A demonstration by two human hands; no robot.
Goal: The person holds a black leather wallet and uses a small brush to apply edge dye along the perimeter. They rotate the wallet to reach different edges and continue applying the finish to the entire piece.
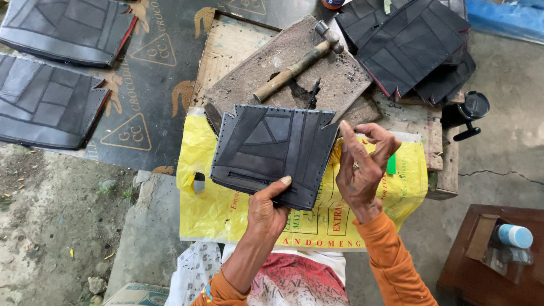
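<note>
Black stitched leather panel (271, 154), centre of frame, held above yellow sack (226, 209); left hand (267, 211) clamped on its lower edge, thumb on top. Right hand (361, 169) at panel's right edge, fingers loosely curled, grip unclear. Hammer (296, 69) on worn board (334, 79), upper centre; more black panels (416, 48) upper right

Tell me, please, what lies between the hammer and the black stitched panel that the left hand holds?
In the head view, between the hammer and the black stitched panel shows only the gritty grey slab, with a small dark tool on it.
</note>
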